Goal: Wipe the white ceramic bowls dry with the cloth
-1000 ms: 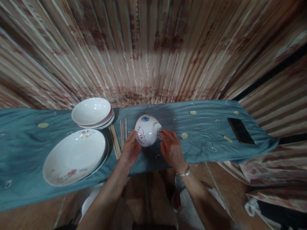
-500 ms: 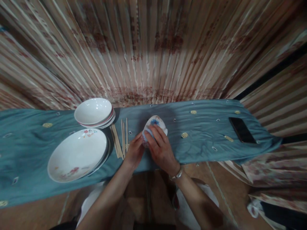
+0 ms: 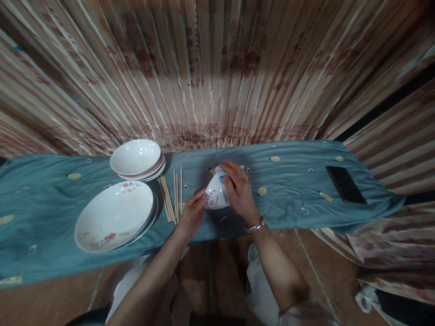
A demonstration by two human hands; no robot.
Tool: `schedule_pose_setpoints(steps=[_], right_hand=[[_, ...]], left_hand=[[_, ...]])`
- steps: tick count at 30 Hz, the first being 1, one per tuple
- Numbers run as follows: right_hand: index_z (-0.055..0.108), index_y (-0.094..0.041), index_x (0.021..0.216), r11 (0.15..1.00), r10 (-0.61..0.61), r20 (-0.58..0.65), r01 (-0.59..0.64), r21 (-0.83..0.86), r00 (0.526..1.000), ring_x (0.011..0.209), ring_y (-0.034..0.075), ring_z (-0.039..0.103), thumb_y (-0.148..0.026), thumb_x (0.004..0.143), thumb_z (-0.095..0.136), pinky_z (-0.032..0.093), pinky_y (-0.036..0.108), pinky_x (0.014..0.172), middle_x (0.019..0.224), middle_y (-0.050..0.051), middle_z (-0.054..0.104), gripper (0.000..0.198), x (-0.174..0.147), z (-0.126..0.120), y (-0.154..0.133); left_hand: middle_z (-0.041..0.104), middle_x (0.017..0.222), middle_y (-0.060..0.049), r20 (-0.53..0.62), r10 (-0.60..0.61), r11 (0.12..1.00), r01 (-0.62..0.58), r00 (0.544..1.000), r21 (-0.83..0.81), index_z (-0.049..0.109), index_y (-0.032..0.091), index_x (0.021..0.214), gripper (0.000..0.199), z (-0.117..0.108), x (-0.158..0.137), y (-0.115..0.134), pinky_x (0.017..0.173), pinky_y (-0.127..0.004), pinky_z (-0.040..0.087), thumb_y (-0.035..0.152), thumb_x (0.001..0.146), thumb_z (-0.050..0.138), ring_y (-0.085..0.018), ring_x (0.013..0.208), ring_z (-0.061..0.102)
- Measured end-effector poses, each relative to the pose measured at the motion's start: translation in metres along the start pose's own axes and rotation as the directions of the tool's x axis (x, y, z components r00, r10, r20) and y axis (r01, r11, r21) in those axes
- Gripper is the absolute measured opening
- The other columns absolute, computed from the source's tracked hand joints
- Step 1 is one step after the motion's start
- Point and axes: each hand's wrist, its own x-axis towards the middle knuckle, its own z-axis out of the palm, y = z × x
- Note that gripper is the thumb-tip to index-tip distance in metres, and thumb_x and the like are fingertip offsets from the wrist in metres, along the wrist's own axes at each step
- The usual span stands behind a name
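Tilted above the cloth is a small white bowl (image 3: 215, 195) with red markings on its outside. My left hand (image 3: 193, 211) grips its left rim, thumb and fingers closed on it. Against the bowl's upper right side, my right hand (image 3: 239, 188) presses a bunched white and blue cloth (image 3: 221, 172), its fingers bent round it. Part of the cloth sticks out beyond the fingers. Several wooden chopsticks (image 3: 167, 199) lie just left of my left hand. The bowl's inside is mostly hidden from me.
A stack of white bowls (image 3: 136, 156) stands at the back left. In front of it are large floral dishes (image 3: 115, 217), stacked. A black phone (image 3: 345, 184) lies on the right of the teal tablecloth (image 3: 288, 199). Pleated curtains (image 3: 217, 72) hang behind the table.
The bowl has turned, so its red-marked outside now faces me. My right hand has moved with the cloth to the bowl's upper right. The left hand keeps its grip.
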Motion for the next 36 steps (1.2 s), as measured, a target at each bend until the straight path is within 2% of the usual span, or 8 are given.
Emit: schedule_pose_setpoints(steps=[4,8,11,15,21,26,32,36], right_hand=[[0.068,-0.02,0.113,0.927,0.207,-0.051,-0.179,0.328,0.977,0.119,0.021,0.057,-0.031,0.091,0.046,0.04,0.04,0.107,0.124,0.007,0.066,0.032,0.01,0.008,0.026],[0.07,-0.018,0.107,0.742,0.437,0.018,-0.372,0.557,0.899,0.104,0.022,0.064,-0.037,0.084,0.054,0.049,0.038,0.096,0.111,0.006,0.072,0.034,0.009,0.018,0.05],[0.071,-0.017,0.104,0.619,0.533,0.079,-0.452,0.643,0.842,0.095,0.022,0.067,-0.041,0.081,0.056,0.052,0.037,0.088,0.103,0.006,0.074,0.037,0.0,0.028,0.066],[0.07,-0.017,0.108,0.597,0.594,0.083,-0.508,0.621,0.8,0.094,0.021,0.067,-0.045,0.083,0.054,0.053,0.037,0.086,0.104,0.007,0.074,0.041,-0.016,0.041,0.074],[0.057,-0.013,0.13,0.788,0.492,-0.044,-0.424,0.446,0.87,0.125,0.021,0.055,-0.044,0.097,0.034,0.041,0.043,0.108,0.133,0.015,0.06,0.05,-0.037,0.053,0.053],[0.022,-0.015,0.152,0.942,0.296,-0.045,-0.284,0.179,0.954,0.145,0.022,0.028,-0.038,0.101,0.03,0.03,0.051,0.116,0.155,0.017,0.031,0.056,-0.074,0.061,0.027],[-0.001,-0.01,0.154,0.994,0.084,0.054,-0.081,-0.068,0.995,0.148,0.037,0.012,-0.045,0.093,0.05,0.033,0.062,0.11,0.159,0.027,0.007,0.087,-0.095,0.058,0.005],[-0.003,-0.011,0.154,0.977,-0.032,0.056,0.043,-0.208,0.998,0.147,0.038,0.014,-0.038,0.096,0.045,0.034,0.063,0.108,0.159,0.026,0.007,0.08,-0.082,0.052,0.004]], left_hand=[[0.077,0.091,-0.009,-0.033,-0.004,1.0,0.004,0.999,-0.012,0.077,0.015,0.088,0.034,-0.002,0.003,0.002,0.098,-0.039,0.045,0.033,0.06,0.085,-0.028,0.107,0.065],[0.077,0.091,-0.011,-0.037,-0.021,0.999,0.019,0.999,-0.044,0.075,0.013,0.089,0.033,-0.002,0.003,0.005,0.098,-0.04,0.046,0.03,0.062,0.085,-0.029,0.111,0.064],[0.077,0.094,-0.011,-0.048,-0.034,0.997,0.03,0.998,-0.071,0.074,0.013,0.089,0.029,-0.002,0.005,0.007,0.099,-0.041,0.047,0.027,0.065,0.083,-0.03,0.112,0.064],[0.077,0.091,-0.01,-0.138,-0.028,0.99,0.009,0.99,-0.139,0.072,0.014,0.087,0.017,-0.006,0.01,0.008,0.099,-0.04,0.048,0.021,0.072,0.076,-0.027,0.105,0.068],[0.077,0.091,-0.012,-0.293,-0.11,0.958,0.022,0.95,-0.286,0.068,0.01,0.103,0.021,-0.007,0.02,0.011,0.099,-0.043,0.049,0.014,0.088,0.055,-0.025,0.1,0.07],[0.076,0.098,-0.014,-0.311,-0.179,0.932,0.06,0.933,-0.356,0.058,0.01,0.127,0.037,-0.001,0.022,0.015,0.101,-0.046,0.047,0.021,0.096,0.042,-0.027,0.11,0.066],[0.074,0.109,-0.013,-0.287,-0.186,0.912,0.056,0.94,-0.406,0.049,0.011,0.138,0.044,0.008,0.016,0.019,0.105,-0.044,0.044,0.022,0.097,0.04,-0.026,0.116,0.063],[0.072,0.115,-0.015,-0.263,-0.18,0.901,0.051,0.948,-0.431,0.044,0.01,0.142,0.046,0.015,0.011,0.019,0.105,-0.046,0.044,0.022,0.098,0.035,-0.027,0.116,0.062]])
